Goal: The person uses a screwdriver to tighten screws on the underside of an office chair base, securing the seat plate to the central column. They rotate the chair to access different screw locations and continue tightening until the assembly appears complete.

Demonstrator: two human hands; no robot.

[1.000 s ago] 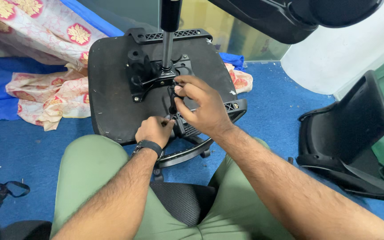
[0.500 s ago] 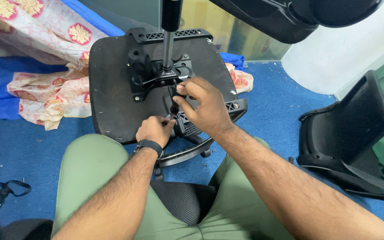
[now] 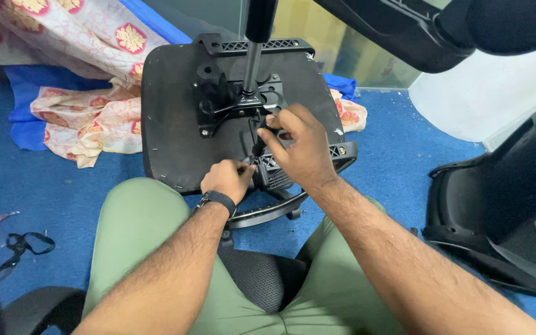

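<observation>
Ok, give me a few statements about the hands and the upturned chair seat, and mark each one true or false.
1. The right hand grips a dark tool over the upturned chair seat. True.
2. The left hand lies on the patterned cloth. False: it is at the seat's near edge, by the tool's tip.
3. The left wrist wears a watch. True.
4. The floor is red. False: it is blue.

No packages, labels, signs or screens show.
</observation>
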